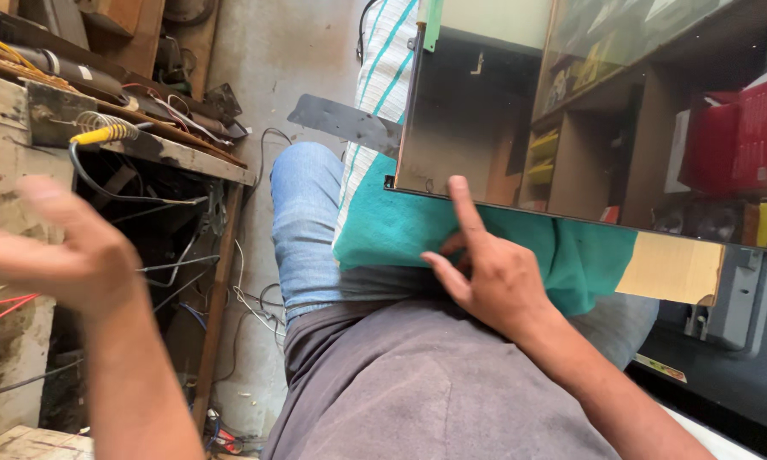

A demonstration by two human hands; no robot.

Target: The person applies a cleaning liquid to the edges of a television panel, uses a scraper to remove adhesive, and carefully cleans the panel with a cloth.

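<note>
A large flat reflective panel (588, 128) rests across my lap on a green cloth (400, 234); its glossy face mirrors shelves and boxes. My right hand (486, 268) lies at the panel's near edge, index finger stretched up onto the glossy surface, the other fingers curled against the cloth. My left hand (55, 251) is raised at the left, blurred, fingers spread and holding nothing, next to a worn workbench (13, 153). My legs in blue jeans (311, 230) are under the cloth.
The workbench at left carries wires, a yellow-tipped cable (102, 134) and metal parts, with tangled cables (187, 273) hanging below. A dark metal plate (345, 123) lies on the concrete floor beyond my knee. A grey device (733, 298) sits at the right.
</note>
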